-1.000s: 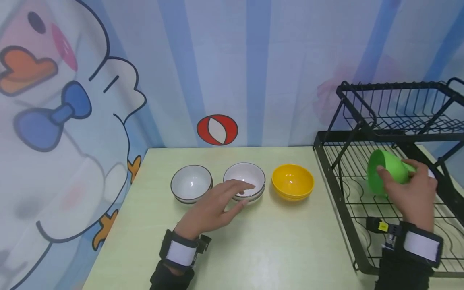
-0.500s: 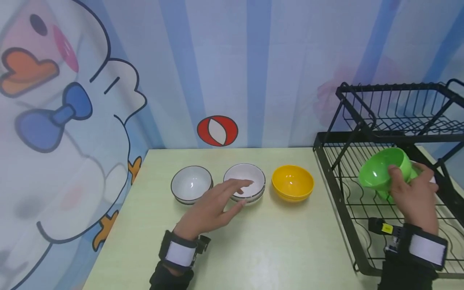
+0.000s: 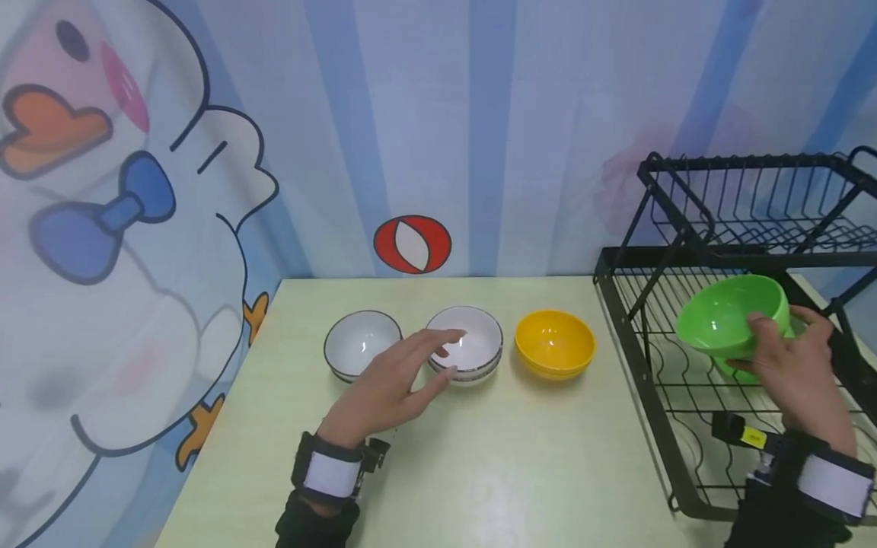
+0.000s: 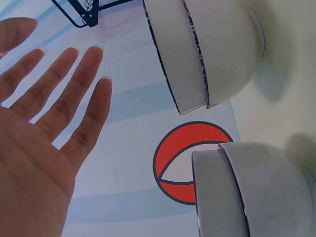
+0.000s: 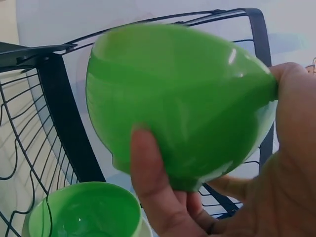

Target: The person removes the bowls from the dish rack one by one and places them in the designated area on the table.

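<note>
My right hand (image 3: 802, 369) grips a green bowl (image 3: 733, 312) by its side, thumb at the rim, above the lower tier of the dish rack. Its underside (image 5: 173, 98) fills the right wrist view, fingers beneath. Below it, a second green bowl (image 5: 94, 210) rests in the rack, mostly hidden in the head view. With fingers spread and nothing held, my left hand (image 3: 384, 392) hovers by two stacks of white bowls with dark rims, the left stack (image 3: 361, 346) and the middle stack (image 3: 473, 339). The left wrist view shows its palm (image 4: 39, 163) facing the camera, apart from the bowls.
A black two-tier dish rack (image 3: 633, 380) stands at the right of the pale table (image 3: 521, 464). Stacked yellow bowls (image 3: 553, 342) sit between the middle white stack and the rack. A printed backdrop (image 3: 425, 114) hangs behind the table.
The green bowl in my right hand has come up and tipped from facing left to opening more upward, baring another green bowl beneath. My left hand has drifted slightly left.
</note>
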`<state>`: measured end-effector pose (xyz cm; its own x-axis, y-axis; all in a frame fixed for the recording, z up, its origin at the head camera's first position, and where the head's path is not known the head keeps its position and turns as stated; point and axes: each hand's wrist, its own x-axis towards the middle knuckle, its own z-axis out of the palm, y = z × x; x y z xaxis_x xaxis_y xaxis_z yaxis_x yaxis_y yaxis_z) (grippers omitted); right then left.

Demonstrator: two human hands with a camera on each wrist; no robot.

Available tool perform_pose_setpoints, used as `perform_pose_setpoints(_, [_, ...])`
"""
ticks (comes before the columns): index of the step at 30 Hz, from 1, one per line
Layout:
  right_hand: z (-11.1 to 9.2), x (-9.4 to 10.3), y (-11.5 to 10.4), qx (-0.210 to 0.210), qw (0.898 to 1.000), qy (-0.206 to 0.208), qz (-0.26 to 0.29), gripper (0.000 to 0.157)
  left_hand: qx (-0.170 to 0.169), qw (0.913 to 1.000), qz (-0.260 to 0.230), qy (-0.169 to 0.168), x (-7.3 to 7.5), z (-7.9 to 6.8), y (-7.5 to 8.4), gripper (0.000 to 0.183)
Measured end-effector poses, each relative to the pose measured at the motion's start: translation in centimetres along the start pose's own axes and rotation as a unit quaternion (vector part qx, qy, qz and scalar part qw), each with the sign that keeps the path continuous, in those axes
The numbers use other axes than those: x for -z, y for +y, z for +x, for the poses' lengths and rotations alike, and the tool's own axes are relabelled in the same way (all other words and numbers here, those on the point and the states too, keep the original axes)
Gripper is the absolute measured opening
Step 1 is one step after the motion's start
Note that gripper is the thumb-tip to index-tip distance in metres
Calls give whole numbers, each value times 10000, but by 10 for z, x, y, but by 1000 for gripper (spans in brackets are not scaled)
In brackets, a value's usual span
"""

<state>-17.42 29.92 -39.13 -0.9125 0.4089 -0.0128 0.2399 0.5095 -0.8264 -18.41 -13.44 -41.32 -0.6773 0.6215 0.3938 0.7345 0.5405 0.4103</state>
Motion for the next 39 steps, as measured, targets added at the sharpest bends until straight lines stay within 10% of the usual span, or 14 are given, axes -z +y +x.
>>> perform_pose_setpoints(16, [-2,10,5,1403,9830,-1108,-415,57,263,9995,169,104,11,-1,-4,50])
perform_pose_setpoints(39, [-10,11,-9,2084,9564,-1828,-915,56,648,9946,459,670,36,-17,-12,65])
